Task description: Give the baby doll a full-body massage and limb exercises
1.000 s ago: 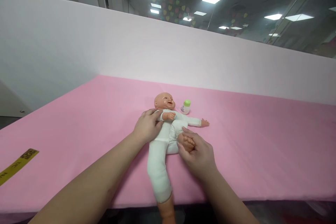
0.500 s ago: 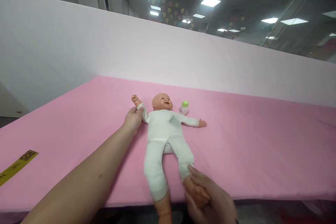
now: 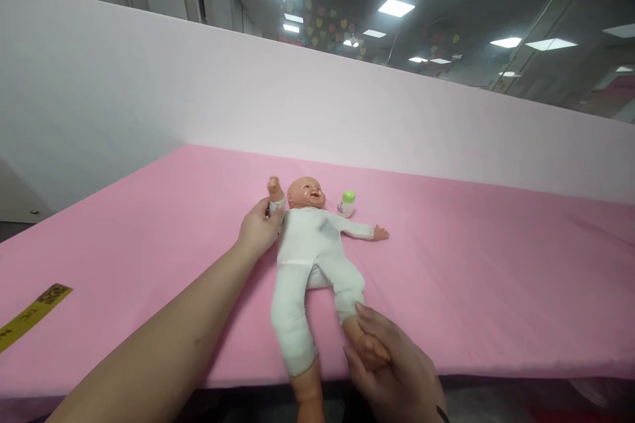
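a strip of yellow tape [image 3: 34,312] lies at the far left on the pink counter [image 3: 496,277], its lower end cut off by the edge of the view.

the left hand [image 3: 258,230] reaches in from about seven o'clock, its fingers curled around the doll's raised arm [image 3: 275,197] just below the little fist, which sticks up at twelve o'clock from the hand. the grip looks loosely closed; the thumb side is turned away, so how tight it is i cannot tell.

the doll [image 3: 310,258] lies on its back in a white suit near the middle of the counter, head toward twelve o'clock, legs toward six. its other arm stretches flat toward three o'clock. one leg runs down over the near edge of the counter, and its bare foot is cut off at the bottom of the view.

a small bottle with a green cap [image 3: 346,203] stands just beside the doll's head, at about two o'clock from it; the print on it is too small to read.

the right hand [image 3: 391,370] comes in from five o'clock at the counter's near edge, half closed around the doll's bare foot [image 3: 367,347], fingers cupped beneath and thumb lying along the top. the foot is partly hidden in the hand, and the wrist is cut off by the bottom of the view.
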Available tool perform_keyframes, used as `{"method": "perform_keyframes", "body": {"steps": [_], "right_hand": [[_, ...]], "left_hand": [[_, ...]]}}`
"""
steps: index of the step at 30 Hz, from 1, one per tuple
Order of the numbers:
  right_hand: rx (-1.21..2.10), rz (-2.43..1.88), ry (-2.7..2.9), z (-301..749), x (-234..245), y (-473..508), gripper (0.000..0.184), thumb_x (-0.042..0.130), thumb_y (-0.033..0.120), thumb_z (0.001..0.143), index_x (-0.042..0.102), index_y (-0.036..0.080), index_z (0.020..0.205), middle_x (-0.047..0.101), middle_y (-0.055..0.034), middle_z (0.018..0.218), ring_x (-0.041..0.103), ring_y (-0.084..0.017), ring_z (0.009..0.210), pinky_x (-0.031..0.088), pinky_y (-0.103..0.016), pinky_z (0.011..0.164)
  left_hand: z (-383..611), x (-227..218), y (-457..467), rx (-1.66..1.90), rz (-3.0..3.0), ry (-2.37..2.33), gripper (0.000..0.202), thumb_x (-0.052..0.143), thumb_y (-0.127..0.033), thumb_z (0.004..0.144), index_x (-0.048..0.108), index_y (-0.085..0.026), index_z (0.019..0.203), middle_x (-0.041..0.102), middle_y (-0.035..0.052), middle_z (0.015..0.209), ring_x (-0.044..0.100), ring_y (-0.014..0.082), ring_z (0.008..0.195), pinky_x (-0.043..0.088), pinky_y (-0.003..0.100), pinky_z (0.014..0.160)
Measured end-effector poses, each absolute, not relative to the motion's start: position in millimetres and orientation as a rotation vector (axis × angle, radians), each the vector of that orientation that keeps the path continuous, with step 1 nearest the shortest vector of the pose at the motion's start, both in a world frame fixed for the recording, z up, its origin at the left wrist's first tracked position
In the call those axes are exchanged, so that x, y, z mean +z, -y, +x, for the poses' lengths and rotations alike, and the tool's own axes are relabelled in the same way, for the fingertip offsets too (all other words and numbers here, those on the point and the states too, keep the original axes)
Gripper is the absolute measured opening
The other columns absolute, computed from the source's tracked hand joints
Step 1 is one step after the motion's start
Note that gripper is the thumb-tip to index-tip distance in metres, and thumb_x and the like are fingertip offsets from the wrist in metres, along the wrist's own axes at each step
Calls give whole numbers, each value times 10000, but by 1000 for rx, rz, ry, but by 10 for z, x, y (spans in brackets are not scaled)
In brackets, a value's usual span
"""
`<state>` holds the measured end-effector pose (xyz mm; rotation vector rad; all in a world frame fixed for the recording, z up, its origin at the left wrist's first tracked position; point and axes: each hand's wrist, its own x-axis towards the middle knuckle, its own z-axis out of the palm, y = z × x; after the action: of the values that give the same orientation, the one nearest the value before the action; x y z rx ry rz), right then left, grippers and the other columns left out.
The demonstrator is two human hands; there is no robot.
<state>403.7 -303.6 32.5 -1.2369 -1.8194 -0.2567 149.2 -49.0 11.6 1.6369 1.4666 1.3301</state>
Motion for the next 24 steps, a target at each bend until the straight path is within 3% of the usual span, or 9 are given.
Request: {"method": "perform_keyframes", "body": {"steps": [4, 6, 14, 22, 24], "right_hand": [[-253, -1223, 1772, 3978, 486, 2772, 273, 707, 282, 878, 700, 253, 1149, 803, -49, 1099, 805, -244, 942, 692, -316, 828], [-232, -1221, 1758, 3955, 542, 2623, 249, 708, 294, 878, 702, 249, 1123, 801, -51, 1103, 801, -244, 961, 688, -326, 845], [5, -1279, 1748, 3904, 614, 2106, 225, 720, 345, 878, 735, 246, 1080, 786, -58, 1163, 783, -263, 1011, 664, -380, 907], [58, -1297, 1729, 3886, 543, 2070, 242, 722, 334, 874, 730, 232, 1093, 784, -66, 1172, 783, -265, 997, 658, -399, 916], [8, -1287, 1734, 3923, 545, 2167, 271, 722, 341, 882, 722, 229, 1128, 789, -63, 1149, 785, -256, 989, 661, -382, 910]], "left_hand": [[1638, 251, 647, 1251, 2249, -1499, 491, 608, -432, 963, 630, -284, 1430, 668, 109, 1371, 586, 343, 1283, 425, 482, 1125], [1696, 257, 671, 1171, 2402, -1476, 502, 600, -380, 967, 615, -291, 1461, 633, 99, 1441, 545, 340, 1349, 375, 497, 1185], [1732, 194, 658, 970, 2586, -1393, 514, 547, -291, 989, 585, -278, 1501, 612, 93, 1494, 516, 336, 1399, 393, 522, 1176], [1710, 226, 678, 1069, 2372, -1403, 495, 592, -343, 971, 622, -305, 1464, 650, 80, 1436, 547, 322, 1361, 416, 479, 1157], [1659, 216, 650, 1160, 2239, -1430, 485, 615, -380, 960, 634, -302, 1438, 672, 85, 1391, 599, 317, 1277, 454, 458, 1102]]}}
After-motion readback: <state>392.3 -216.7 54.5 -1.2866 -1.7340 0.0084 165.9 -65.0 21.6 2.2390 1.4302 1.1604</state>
